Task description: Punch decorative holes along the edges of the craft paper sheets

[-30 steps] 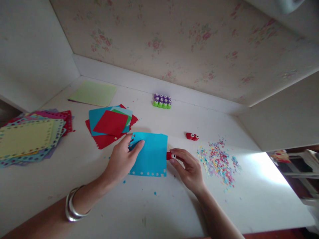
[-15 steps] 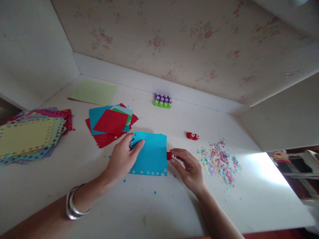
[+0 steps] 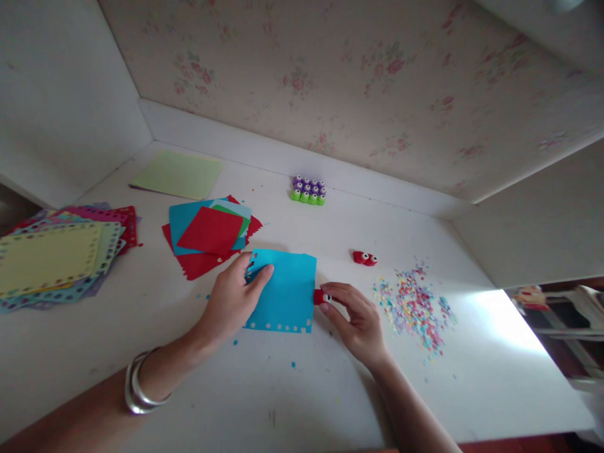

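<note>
A blue sheet of paper (image 3: 287, 289) is pinched at its left side by my left hand (image 3: 233, 296), thumb on top. Small punched shapes run along its bottom edge and part of its left edge. In the fingers of my right hand (image 3: 353, 318) is a small red craft punch (image 3: 319, 297) with a white and black button. The punch sits at the sheet's right edge; whether paper is inside its slot I cannot tell. Two more red punches (image 3: 365, 258) stand together beyond my right hand.
Purple and green punches (image 3: 308, 190) stand in rows near the wall. Colourful confetti (image 3: 418, 305) lies to the right. Red and blue papers (image 3: 210, 229), a pale green stack (image 3: 177, 174) and punched sheets (image 3: 51, 258) lie on the left. Blue scraps dot the white table (image 3: 226, 402).
The lower right corner of the blue sheet has shifted slightly left, and the red punch has moved a little left with it. My left hand looks nearly still.
</note>
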Available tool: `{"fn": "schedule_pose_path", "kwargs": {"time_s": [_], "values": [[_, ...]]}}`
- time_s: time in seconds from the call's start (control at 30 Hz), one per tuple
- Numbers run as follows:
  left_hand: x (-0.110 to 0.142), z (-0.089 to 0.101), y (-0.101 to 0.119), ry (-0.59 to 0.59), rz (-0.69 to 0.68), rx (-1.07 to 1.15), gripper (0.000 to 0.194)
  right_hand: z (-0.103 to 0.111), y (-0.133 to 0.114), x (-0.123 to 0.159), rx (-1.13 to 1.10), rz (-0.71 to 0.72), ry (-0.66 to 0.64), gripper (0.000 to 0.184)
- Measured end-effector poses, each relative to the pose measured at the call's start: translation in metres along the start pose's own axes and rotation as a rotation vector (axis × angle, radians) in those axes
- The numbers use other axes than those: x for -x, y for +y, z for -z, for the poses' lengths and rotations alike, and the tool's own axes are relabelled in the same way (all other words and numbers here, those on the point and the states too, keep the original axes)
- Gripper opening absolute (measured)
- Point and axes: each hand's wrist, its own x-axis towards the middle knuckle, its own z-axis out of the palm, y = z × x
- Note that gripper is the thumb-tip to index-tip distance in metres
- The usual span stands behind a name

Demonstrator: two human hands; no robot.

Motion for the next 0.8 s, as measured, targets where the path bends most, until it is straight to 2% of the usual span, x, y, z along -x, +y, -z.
{"fn": "schedule_pose_path", "kwargs": {"time_s": [0.33, 0.67, 0.8], "values": [[-0.005, -0.001, -0.003, 0.006, -0.032, -0.039, 0.027, 0.001, 0.002, 0.002, 0.096, 0.139, -0.069, 0.031], [-0.007, -0.002, -0.007, 0.013, -0.049, -0.037, 0.026, 0.000, 0.002, 0.000, 0.084, 0.056, -0.046, 0.023], [-0.007, -0.003, -0.011, -0.061, -0.071, -0.024, 0.029, 0.001, 0.003, -0.001, 0.060, 0.036, -0.080, 0.021]]}}
